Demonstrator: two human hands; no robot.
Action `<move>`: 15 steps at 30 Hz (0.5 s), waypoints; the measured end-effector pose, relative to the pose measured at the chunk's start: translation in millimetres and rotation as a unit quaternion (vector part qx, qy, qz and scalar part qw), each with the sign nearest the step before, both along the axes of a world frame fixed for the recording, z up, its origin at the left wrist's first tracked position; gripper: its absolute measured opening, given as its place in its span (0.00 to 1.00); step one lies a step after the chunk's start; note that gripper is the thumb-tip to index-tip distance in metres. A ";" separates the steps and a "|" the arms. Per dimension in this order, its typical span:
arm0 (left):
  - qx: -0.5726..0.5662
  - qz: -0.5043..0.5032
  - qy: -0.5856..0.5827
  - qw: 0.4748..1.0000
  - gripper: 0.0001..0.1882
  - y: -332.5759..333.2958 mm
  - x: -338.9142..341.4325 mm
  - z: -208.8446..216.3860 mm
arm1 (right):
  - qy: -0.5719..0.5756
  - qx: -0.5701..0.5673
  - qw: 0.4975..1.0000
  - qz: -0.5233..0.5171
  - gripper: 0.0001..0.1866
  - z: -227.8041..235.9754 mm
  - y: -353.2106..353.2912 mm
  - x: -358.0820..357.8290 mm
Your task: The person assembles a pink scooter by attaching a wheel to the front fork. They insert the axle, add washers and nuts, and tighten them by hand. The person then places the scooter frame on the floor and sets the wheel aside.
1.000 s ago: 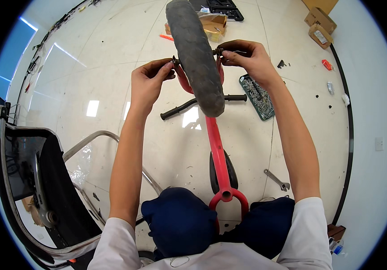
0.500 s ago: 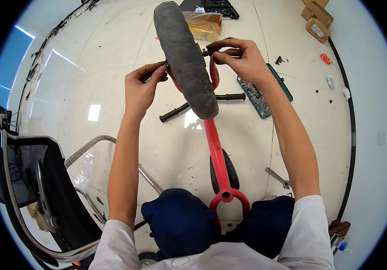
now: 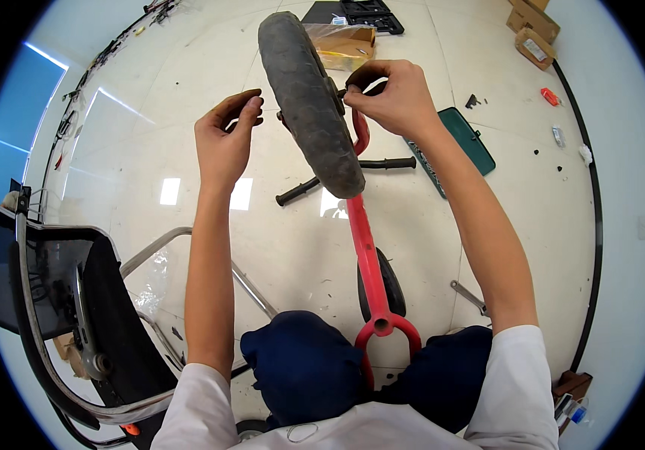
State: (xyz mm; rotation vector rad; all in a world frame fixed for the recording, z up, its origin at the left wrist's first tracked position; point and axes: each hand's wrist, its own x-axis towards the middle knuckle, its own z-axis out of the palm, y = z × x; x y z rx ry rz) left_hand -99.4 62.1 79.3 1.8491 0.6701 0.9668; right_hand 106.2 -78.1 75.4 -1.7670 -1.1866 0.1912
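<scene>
A small red bike frame (image 3: pixel 368 270) stands upside down in front of me, its forked end between my knees. A black knobbly wheel (image 3: pixel 309 112) leans to the left at the far end by the red fork (image 3: pixel 362 135). My right hand (image 3: pixel 393 94) pinches the right end of the wheel's axle. Left of the wheel, my left hand (image 3: pixel 221 142) is raised clear of it, thumb and fingers drawn together; anything between them is too small to make out. The black handlebar (image 3: pixel 387 163) rests on the floor, and the dark saddle (image 3: pixel 388 289) shows under the frame.
At the right, a green case (image 3: pixel 466 142) of small metal parts lies partly behind my forearm. A wrench (image 3: pixel 469 297) is nearer me. A carton (image 3: pixel 345 46) and a black tool case (image 3: pixel 372 16) lie beyond the wheel. A black chair (image 3: pixel 105 315) stands at my left.
My left hand has come away from the wheel's left side, moving left and slightly up. My right hand stays at the axle. The head view has shifted slightly.
</scene>
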 end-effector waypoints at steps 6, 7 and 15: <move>-0.027 -0.008 -0.007 1.000 0.15 -1.4 -4.8 -5.6 | -0.052 -0.060 0.996 -0.032 0.11 12.7 3.5 -3.7; -0.032 -0.007 -0.006 0.999 0.15 -2.3 -5.4 -6.9 | -0.042 -0.062 0.997 -0.034 0.11 11.1 2.4 -1.3; -0.038 -0.033 0.008 0.999 0.16 -11.5 8.0 -23.0 | 0.030 -0.046 0.992 0.110 0.15 4.0 -9.5 23.3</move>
